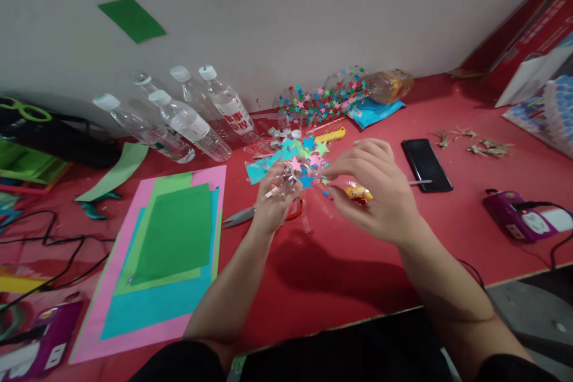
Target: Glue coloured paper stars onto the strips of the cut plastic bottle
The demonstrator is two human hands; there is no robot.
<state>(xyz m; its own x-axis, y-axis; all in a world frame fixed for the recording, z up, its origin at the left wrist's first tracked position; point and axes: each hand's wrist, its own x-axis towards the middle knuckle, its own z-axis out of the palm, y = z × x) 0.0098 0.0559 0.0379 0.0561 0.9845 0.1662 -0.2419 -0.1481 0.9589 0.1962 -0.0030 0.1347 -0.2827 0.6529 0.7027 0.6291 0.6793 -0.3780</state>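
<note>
My left hand (275, 198) is closed round a clear plastic piece, part of a bottle by its look, with several paper stars around its far side. A blue star (306, 181) and a pink star (295, 164) show close to its fingers. My right hand (373, 188) is at the right side of the stars, thumb and forefinger curved towards them; whether the fingertips hold a small piece is too small to tell. Below and left of my left hand lie scissors (240, 216) with orange handles, partly covered by that hand.
Coloured paper sheets (174, 236) lie at the left, with several plastic bottles (190, 122) behind. Star-covered bottles (322, 98) lie by the wall. A phone (427, 165) and a purple power strip (514, 215) are on the right of the red table (322, 310).
</note>
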